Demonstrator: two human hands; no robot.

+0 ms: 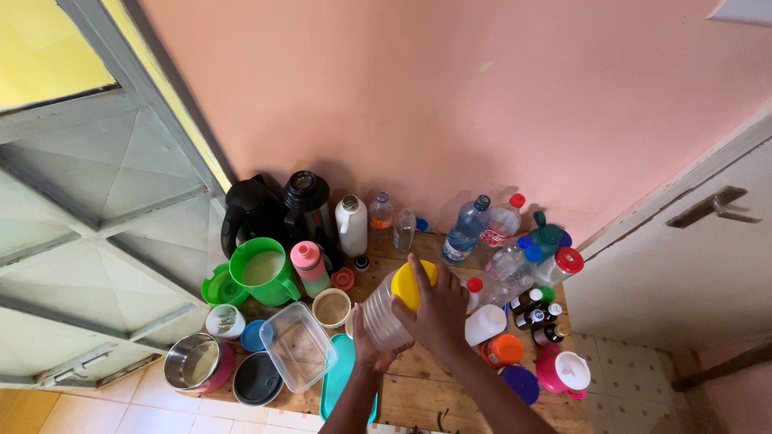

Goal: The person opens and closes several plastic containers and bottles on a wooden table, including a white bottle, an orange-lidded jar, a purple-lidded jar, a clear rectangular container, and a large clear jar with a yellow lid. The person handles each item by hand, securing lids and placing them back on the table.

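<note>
Hands on clear ribbed jar (384, 312) at middle of wooden table (418, 386): left hand (367, 347) cupped under its body, right hand (439, 313) clamped over yellow lid (412, 283). Beside, clear square container (298, 345), then beige cup (331, 308).

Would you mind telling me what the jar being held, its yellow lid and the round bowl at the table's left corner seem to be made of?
The jar, gripped by the left hand, looks like clear ribbed plastic: see-through, with moulded ridges. The yellow lid under the right hand seems smooth opaque plastic, evenly coloured. The bowl looks like polished metal inside, probably steel, judging by its grey reflective sheen; its pinkish outside may be a plastic casing.
</note>
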